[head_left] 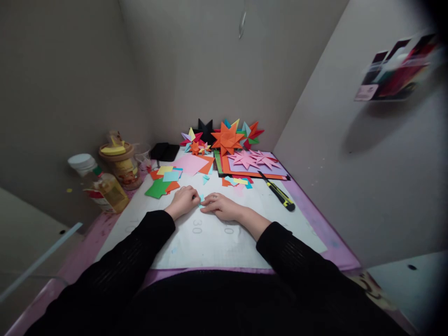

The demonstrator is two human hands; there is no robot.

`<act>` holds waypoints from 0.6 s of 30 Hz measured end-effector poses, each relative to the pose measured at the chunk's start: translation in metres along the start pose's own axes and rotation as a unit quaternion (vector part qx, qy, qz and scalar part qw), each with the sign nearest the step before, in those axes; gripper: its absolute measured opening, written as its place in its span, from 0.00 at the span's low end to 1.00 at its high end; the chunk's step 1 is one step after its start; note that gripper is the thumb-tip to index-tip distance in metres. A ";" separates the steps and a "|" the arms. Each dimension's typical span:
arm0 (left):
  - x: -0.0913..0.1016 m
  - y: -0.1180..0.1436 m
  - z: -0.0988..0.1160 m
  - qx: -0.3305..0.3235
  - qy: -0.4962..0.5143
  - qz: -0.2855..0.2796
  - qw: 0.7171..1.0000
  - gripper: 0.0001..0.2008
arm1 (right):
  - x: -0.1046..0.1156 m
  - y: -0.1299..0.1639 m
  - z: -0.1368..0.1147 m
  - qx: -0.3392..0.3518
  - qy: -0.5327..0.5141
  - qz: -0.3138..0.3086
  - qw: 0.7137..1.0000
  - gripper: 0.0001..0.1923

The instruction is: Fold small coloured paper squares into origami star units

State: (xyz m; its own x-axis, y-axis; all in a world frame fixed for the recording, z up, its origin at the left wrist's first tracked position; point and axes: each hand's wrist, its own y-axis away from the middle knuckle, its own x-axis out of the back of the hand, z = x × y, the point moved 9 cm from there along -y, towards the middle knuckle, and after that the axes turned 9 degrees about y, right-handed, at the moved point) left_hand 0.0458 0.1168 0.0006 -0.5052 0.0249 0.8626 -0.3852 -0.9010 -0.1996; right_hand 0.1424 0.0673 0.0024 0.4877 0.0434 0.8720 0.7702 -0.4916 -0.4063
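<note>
A small light blue piece of paper [201,199] lies low on the white sheet, between my two hands and partly hidden by them. My left hand [185,201] is closed, its fingers curled and pinching the left side of the paper. From the other side, my right hand [221,206] grips the paper's edge with its fingertips, a ring showing on one finger. Just beyond them sits another small folded light blue paper piece [206,179]. Coloured paper squares, among them a green one [157,188] and a light blue one [171,176], lie ahead of my left hand.
A yellow-and-black box cutter [278,192] lies to the right. Folded paper stars, including an orange one [227,138] and a pink one [244,159], stand or lie at the back. A bottle of yellowish liquid [112,192] and a brown-lidded tub [122,167] are at left.
</note>
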 end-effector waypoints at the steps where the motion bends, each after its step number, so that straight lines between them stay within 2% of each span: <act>1: -0.001 0.000 0.000 0.000 -0.002 -0.001 1.000 0.09 | 0.000 0.000 0.000 0.000 0.002 0.001 1.000 0.11; 9: -0.002 -0.001 -0.004 0.008 -0.003 0.001 1.000 0.08 | 0.000 0.002 -0.009 0.007 0.039 -0.015 0.999 0.12; 18: 0.012 0.002 -0.014 0.050 0.013 0.034 0.998 0.06 | 0.004 0.000 -0.038 0.035 0.123 -0.067 0.990 0.15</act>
State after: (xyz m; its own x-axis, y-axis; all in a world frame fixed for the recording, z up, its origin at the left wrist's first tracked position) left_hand 0.0277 0.1215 0.0039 -0.5475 -0.0274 0.8363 -0.2707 -0.9399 -0.2080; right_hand 0.1290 0.0348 0.0158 0.2710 -0.1121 0.9560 0.8519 -0.4345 -0.2924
